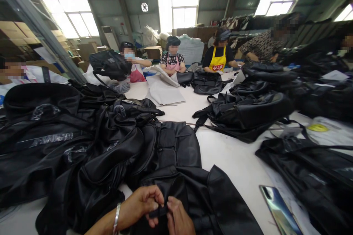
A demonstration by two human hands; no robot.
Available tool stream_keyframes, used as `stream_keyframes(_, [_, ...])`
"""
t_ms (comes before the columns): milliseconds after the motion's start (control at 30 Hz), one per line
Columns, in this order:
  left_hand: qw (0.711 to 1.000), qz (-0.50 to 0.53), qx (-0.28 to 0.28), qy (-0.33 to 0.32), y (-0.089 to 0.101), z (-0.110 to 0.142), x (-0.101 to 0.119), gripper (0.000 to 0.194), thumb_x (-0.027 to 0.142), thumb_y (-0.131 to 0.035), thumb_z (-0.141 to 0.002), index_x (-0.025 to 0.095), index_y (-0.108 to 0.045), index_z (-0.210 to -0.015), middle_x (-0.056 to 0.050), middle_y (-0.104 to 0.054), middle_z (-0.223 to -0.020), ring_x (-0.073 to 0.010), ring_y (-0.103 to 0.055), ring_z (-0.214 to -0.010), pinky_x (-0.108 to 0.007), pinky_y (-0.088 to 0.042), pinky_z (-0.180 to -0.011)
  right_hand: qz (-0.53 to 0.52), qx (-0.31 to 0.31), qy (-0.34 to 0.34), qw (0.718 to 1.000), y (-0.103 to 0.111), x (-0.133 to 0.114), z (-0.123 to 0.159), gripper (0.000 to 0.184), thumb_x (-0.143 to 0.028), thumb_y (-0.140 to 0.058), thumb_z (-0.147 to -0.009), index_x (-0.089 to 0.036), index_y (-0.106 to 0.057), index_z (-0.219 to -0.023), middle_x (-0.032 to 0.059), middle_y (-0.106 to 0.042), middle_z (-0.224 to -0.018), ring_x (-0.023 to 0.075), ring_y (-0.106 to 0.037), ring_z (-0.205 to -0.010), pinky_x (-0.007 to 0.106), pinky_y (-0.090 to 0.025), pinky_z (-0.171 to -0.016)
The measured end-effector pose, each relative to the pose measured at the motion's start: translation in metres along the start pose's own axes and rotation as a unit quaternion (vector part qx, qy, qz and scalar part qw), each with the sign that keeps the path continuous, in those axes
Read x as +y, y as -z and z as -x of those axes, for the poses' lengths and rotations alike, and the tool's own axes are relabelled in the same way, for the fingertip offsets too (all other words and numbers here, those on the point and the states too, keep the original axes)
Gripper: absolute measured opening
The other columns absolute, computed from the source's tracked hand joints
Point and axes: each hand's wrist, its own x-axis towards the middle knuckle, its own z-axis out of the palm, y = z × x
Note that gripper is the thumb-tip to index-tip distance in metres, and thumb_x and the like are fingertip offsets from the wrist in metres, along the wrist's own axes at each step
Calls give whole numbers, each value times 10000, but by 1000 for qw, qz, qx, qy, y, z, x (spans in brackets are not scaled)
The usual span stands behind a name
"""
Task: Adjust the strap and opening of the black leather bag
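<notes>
At the bottom middle, my left hand (143, 205) and my right hand (178, 216) meet over a black backpack (179, 150) lying on the table. Between them is a short black strap (158, 212), with the fingers of both hands closed on it. A silver bracelet (117, 217) circles my left wrist. The backpack's flap or panel (228, 198) spreads out to the right of my hands. The strap's far end is hidden by my fingers.
Several black backpacks (82, 147) are piled on the left. More bags (248, 114) lie to the right on the white table (220, 154). A phone (278, 209) rests near the front right. Grey sheets (165, 88) lie farther back. Several people (172, 60) work across the table.
</notes>
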Motion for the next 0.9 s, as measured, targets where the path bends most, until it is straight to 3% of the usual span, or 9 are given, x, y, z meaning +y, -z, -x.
stream_keyframes(133, [999, -14, -26, 33, 5, 2, 3, 241, 145, -569, -695, 143, -586, -935, -20, -664, -743, -195, -696, -668, -263, -539, -589, 43, -37, 38, 998, 2, 9, 4, 218, -88, -425, -897, -154, -580, -1036, 124, -697, -981, 169, -700, -912, 186, -578, -796])
stream_keyframes(233, [999, -12, -25, 40, 7, 0, -1, 255, 156, -562, -677, 145, -574, -931, -11, -651, -754, -191, -691, -608, -257, -542, -535, 43, -49, 34, 997, 10, 6, 2, 248, -97, -413, -886, -157, -584, -1056, 134, -684, -1022, 175, -694, -938, 195, -578, -800])
stream_keyframes(333, [999, -18, -1, 30, 3, -5, -9, 215, 201, -575, -707, 147, -545, -913, 5, -634, -669, -175, -666, -522, -226, -517, -460, 2, -46, 3, 999, 15, -7, -1, 228, -217, -441, -900, -151, -561, -1081, 150, -668, -1046, 209, -678, -977, 245, -586, -814])
stream_keyframes(433, [997, -66, 42, 25, -5, -10, -15, 174, 235, -554, -737, 157, -521, -888, 37, -573, -510, -163, -611, -427, -201, -471, -385, -28, -18, -61, 998, 16, -23, -5, 296, -401, -512, -896, -157, -539, -1061, 140, -673, -966, 234, -686, -899, 273, -603, -740])
stream_keyframes(567, [984, -156, 77, 25, -17, -11, -14, 108, 242, -494, -783, 181, -488, -872, 59, -521, -429, -156, -555, -355, -165, -377, -302, -20, -5, -105, 994, 19, -38, -19, 195, -259, -442, -943, -171, -541, -1086, 84, -674, -867, 187, -690, -790, 253, -587, -690])
stream_keyframes(700, [983, -166, 79, 25, -23, -7, -4, 97, 261, -491, -813, 195, -468, -880, 76, -492, -436, -144, -533, -338, -146, -340, -277, 46, 0, -100, 994, 27, -45, -30, 179, -190, -427, -936, -197, -597, -993, 95, -697, -1001, 213, -687, -894, 317, -576, -769])
stream_keyframes(833, [979, -195, 51, 36, -26, -3, 5, 115, 294, -448, -865, 204, -462, -937, 20, -604, -660, -102, -505, -319, -140, -307, -249, 124, 21, -54, 991, 34, -49, -27, 202, -161, -548, -873, -206, -632, -1051, 95, -704, -1089, 240, -690, -879, 353, -559, -742])
stream_keyframes(900, [978, -199, 34, 49, -27, -2, 7, 127, 293, -419, -877, 208, -463, -960, -10, -634, -779, -87, -499, -314, -141, -296, -238, 106, 36, -44, 993, 36, -50, -23, 240, -151, -555, -863, -219, -642, -1076, 76, -715, -1073, 238, -691, -876, 350, -553, -739])
